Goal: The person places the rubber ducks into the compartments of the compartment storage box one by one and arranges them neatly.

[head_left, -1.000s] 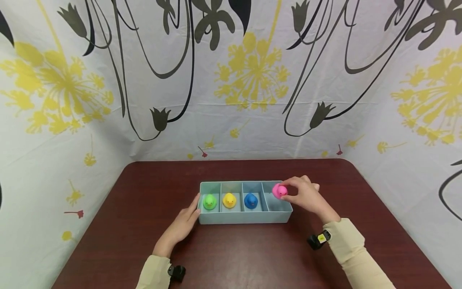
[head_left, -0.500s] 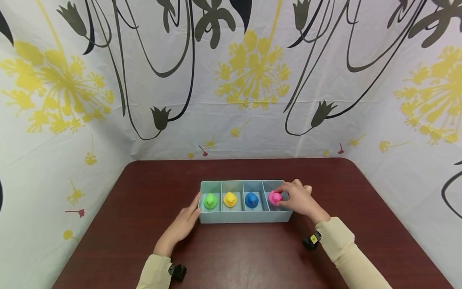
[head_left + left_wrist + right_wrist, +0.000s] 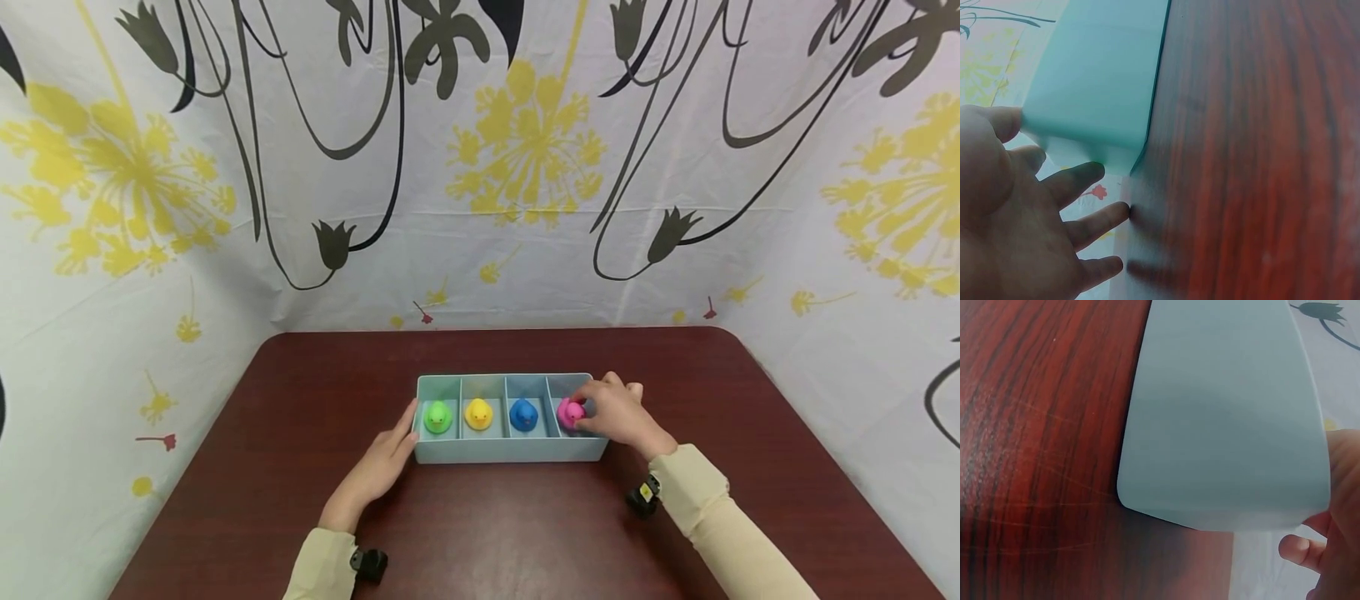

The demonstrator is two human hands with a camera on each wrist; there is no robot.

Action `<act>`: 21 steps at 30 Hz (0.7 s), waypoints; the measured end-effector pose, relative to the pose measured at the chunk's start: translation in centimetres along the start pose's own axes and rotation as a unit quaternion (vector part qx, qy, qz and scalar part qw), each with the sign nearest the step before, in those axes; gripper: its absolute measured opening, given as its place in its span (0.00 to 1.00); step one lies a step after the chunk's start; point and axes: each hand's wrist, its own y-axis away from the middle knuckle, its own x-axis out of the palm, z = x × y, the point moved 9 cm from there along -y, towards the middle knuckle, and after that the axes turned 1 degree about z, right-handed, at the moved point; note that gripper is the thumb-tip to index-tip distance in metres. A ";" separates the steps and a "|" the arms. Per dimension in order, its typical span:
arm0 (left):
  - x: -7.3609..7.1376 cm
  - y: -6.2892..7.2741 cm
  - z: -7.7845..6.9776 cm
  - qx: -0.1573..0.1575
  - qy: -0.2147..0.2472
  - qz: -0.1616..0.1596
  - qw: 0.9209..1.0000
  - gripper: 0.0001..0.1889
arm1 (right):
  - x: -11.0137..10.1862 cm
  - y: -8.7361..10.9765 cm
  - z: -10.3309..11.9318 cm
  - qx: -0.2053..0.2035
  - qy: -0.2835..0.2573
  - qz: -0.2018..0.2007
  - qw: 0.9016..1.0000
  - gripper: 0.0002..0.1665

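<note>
A pale green-blue box [image 3: 510,451] with a row of compartments stands on the table. From the left, its compartments hold a green duck [image 3: 437,417], a yellow duck [image 3: 477,414], a blue duck [image 3: 523,414] and a pink duck [image 3: 570,412]. My right hand [image 3: 618,415] reaches into the rightmost compartment and pinches the pink duck between thumb and fingers. In the right wrist view the box wall hides the duck. My left hand [image 3: 378,462] rests against the box's left end, its fingers extended, as the left wrist view [image 3: 1016,206] also shows.
The dark red-brown table [image 3: 510,533] extends around the box on every side. Behind it hangs a white cloth [image 3: 450,275] with yellow and grey plant prints. A dark camera is strapped to each wrist.
My right hand has moved left and down with the pink duck, from the rim into the rightmost compartment. During the last half second it has barely shifted. The left hand stays against the box.
</note>
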 end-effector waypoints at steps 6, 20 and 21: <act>0.0 0.0 0.1 -0.005 -0.007 0.001 1.000 0.29 | 0.6 -0.3 0.0 -0.004 0.022 -0.001 1.000 0.18; 0.1 0.0 0.3 -0.010 -0.006 0.002 1.000 0.29 | 0.5 -0.2 0.6 -0.008 0.053 0.000 0.999 0.20; 0.1 0.0 0.3 -0.011 -0.006 0.002 1.000 0.29 | 0.6 -0.3 0.6 -0.010 0.054 0.001 0.998 0.20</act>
